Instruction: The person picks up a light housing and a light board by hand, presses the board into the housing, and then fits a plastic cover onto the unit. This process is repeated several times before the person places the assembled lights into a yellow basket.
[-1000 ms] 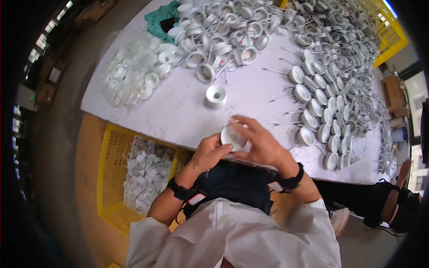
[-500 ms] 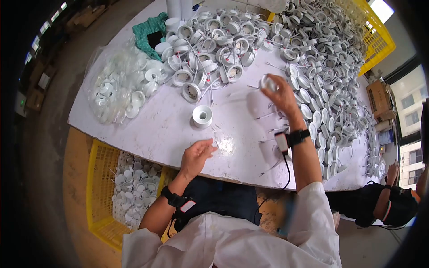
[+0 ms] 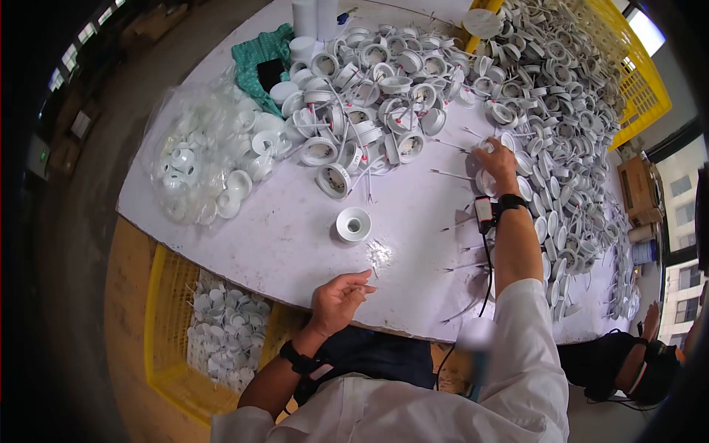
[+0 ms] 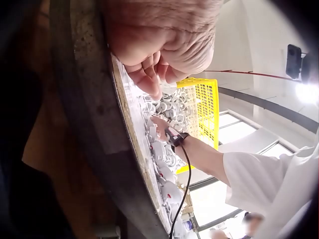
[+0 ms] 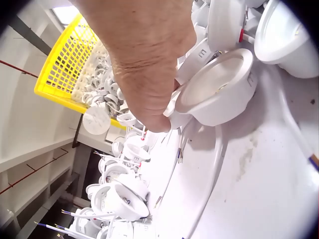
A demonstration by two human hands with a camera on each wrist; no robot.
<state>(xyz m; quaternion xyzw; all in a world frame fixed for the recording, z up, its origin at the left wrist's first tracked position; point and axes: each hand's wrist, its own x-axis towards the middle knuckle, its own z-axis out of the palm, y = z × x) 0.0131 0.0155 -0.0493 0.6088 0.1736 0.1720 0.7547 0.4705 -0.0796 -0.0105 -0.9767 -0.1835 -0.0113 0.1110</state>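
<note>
My right hand (image 3: 498, 164) reaches to the left end of the rows of white lamp housings and grips one small round housing (image 3: 486, 147). In the right wrist view the thumb presses against white plastic, the other fingers hidden behind the hand; another open lamp housing (image 5: 219, 89) with a white cable lies beside it. My left hand (image 3: 340, 301) hovers over the table's front edge with loosely curled fingers and nothing in them. Beyond it on the tabletop stands a white cup-shaped part (image 3: 354, 224) with a hole in its middle.
A clear plastic bag (image 3: 199, 159) of white cups lies at the left, near a green cloth (image 3: 258, 63). A pile of wired housings (image 3: 369, 96) fills the back. One yellow crate (image 3: 166, 325) of white discs stands below the edge; another yellow crate (image 3: 642, 96) is behind right.
The right hand left the left hand, carrying a white lamp housing across the table to the rows at the right. The left hand let go and stayed near the front edge.
</note>
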